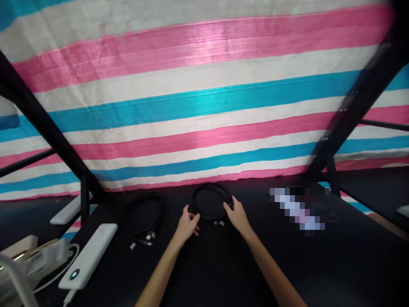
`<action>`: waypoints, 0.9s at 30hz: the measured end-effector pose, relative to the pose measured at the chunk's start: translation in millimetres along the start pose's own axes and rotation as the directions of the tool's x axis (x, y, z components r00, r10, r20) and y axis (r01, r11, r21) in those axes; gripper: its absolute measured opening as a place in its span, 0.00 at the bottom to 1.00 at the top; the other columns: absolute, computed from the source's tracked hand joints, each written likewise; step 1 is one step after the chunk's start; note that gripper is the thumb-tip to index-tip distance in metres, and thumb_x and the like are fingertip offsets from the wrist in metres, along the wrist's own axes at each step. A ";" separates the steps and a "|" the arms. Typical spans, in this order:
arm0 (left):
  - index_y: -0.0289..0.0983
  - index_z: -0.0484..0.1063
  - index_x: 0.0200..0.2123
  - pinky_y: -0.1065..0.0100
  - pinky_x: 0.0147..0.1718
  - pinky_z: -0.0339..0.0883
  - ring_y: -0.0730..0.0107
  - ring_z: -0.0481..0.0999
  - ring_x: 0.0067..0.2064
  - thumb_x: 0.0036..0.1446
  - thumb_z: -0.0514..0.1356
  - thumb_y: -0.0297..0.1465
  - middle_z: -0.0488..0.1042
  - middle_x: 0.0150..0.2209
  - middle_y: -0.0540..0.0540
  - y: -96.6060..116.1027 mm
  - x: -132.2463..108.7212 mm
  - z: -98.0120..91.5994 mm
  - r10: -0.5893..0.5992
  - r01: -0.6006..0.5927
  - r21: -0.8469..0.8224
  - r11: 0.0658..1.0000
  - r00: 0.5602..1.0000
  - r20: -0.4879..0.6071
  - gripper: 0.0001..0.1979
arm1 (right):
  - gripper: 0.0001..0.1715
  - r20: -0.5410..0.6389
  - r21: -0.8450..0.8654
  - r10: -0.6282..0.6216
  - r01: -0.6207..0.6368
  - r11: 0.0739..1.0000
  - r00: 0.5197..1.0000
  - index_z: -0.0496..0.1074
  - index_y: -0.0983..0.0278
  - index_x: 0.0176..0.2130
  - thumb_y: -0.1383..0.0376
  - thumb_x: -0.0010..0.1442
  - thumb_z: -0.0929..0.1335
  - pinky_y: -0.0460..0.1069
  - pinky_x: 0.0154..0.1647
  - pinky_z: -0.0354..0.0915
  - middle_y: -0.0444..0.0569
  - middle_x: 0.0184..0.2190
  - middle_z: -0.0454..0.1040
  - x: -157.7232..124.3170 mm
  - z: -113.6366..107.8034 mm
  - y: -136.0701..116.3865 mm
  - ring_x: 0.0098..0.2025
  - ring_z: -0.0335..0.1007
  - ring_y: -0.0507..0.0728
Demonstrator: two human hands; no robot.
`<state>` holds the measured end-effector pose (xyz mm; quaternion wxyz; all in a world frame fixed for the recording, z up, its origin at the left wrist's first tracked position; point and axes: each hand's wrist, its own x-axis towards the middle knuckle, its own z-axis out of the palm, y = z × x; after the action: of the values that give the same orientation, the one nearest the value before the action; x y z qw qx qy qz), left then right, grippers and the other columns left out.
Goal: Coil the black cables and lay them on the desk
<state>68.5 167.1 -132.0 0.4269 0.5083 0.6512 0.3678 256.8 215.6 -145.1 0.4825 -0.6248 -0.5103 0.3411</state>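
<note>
A coiled black cable (209, 219) lies on the black table in front of me, its plugs with pale caps at the near side of the loop. My right hand (238, 216) pinches the coil's right side between thumb and fingers. Just left of the same coil is my left hand (187, 225), its fingers curved and apart, with nothing visible in it. Its thumb tip comes close to the loop; whether they touch I cannot tell. Farther left rests a second coil of black cable (142, 232), with several capped plugs at its near edge.
On the left, a white power bank (91, 256) with a round display stands near a white power strip (47, 258) and cords. Another white slab (68, 209) lies behind. A pixelated item (297, 209) is on the right. Black frame bars (41, 115) flank a striped sheet (204, 102).
</note>
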 end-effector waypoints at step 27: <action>0.36 0.77 0.42 0.61 0.41 0.65 0.56 0.73 0.43 0.58 0.59 0.32 0.76 0.38 0.40 32.7 2.9 61.0 0.430 -0.319 0.792 0.521 0.899 0.080 0.11 | 0.15 0.233 0.066 -0.108 0.095 0.993 0.966 0.76 0.61 0.37 0.56 0.61 0.64 0.45 0.31 0.69 0.48 0.27 0.74 -187.6 -125.1 -17.8 0.29 0.72 0.55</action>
<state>136.2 179.7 -124.8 0.0275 0.7468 0.6456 0.1574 320.0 2.6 -102.9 0.4519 -0.5397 -0.5860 0.4014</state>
